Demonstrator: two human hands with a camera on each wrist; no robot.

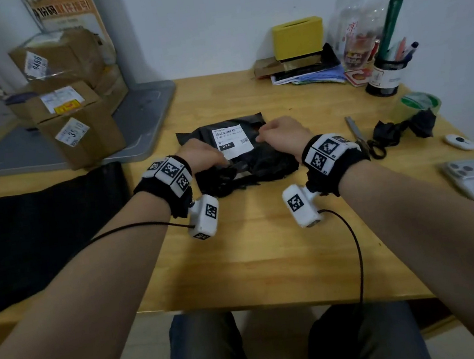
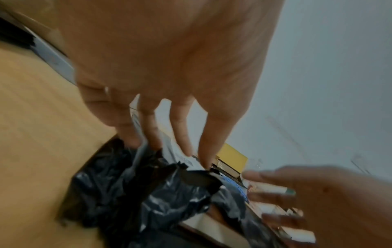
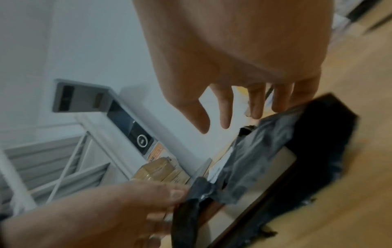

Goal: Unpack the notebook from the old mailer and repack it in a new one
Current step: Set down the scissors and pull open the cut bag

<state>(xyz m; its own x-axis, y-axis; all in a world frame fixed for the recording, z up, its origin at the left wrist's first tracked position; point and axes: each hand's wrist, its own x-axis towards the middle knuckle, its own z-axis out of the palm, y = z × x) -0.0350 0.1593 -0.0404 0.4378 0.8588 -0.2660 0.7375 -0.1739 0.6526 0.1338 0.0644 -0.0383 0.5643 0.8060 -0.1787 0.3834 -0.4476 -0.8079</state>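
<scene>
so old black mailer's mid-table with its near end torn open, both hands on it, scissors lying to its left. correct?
Not quite. The scissors lie to the right of the black mailer, beyond the right hand, as the head view shows. The rest holds: near end torn open, left hand also on it.

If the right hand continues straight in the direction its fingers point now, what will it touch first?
Most likely the black mailer: the right hand points forward and down over its right part, fingers straight, just above the plastic beside the white label. The depth is unclear; it may already touch.
</scene>
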